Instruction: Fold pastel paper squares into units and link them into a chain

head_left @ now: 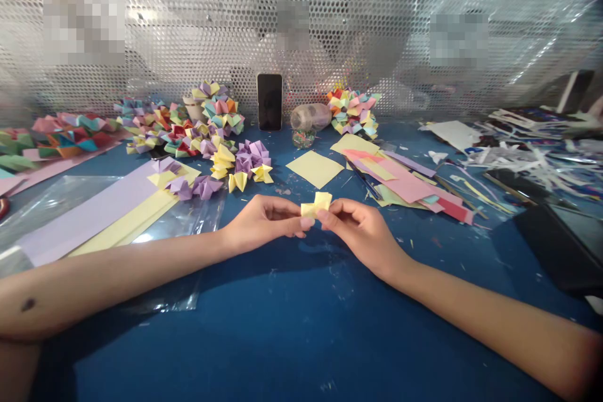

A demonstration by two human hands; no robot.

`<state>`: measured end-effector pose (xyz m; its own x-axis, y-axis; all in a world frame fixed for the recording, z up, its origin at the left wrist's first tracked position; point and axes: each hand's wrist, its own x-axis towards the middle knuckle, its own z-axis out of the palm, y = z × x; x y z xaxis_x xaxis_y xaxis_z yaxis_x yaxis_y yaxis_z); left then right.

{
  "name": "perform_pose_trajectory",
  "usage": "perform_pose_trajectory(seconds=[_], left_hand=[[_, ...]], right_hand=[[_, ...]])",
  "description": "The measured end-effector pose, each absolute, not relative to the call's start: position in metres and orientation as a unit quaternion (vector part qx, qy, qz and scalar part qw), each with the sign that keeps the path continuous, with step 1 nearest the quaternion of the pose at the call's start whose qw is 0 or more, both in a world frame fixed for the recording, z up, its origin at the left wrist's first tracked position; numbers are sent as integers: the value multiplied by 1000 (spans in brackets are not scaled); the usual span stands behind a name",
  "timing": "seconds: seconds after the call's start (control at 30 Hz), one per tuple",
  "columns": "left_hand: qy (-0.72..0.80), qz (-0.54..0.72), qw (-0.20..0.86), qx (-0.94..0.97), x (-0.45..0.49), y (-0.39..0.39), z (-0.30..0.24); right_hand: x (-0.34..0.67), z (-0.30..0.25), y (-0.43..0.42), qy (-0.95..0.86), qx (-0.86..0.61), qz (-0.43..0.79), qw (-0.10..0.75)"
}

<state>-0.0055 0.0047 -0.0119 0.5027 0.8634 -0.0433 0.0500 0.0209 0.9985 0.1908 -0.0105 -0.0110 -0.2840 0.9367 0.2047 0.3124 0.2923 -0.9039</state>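
Note:
Between my two hands, just above the blue table, is a small folded yellow paper piece. My left hand pinches its left side between thumb and fingers. From the right, my right hand grips the same piece, its thumb pressed on the front. Part of the paper is hidden behind the fingertips. Beyond the hands lies a flat yellow paper square. Folded purple units and folded yellow units sit in a cluster behind my left hand.
Purple paper strips lie on a plastic sheet at left. A phone stands upright before a perforated metal panel. Near it are a tipped jar and a multicoloured paper ball. Pink paper and a black case lie right.

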Motion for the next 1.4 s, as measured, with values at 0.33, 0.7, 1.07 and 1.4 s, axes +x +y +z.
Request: perform_pose_trajectory(seconds=[0.33, 0.7, 1.07, 1.4], left_hand=[[350, 343, 578, 652, -9, 3, -12], [357, 317, 613, 630, -6, 3, -10], [338, 300, 632, 630, -6, 3, -7], [303, 282, 662, 625, -7, 3, -8]], right_hand=[[187, -7, -11, -708, -446, 404, 370], [189, -11, -16, -749, -415, 296, 423], [192, -11, -18, -814, -341, 60, 467], [196, -12, -20, -845, -306, -49, 436]])
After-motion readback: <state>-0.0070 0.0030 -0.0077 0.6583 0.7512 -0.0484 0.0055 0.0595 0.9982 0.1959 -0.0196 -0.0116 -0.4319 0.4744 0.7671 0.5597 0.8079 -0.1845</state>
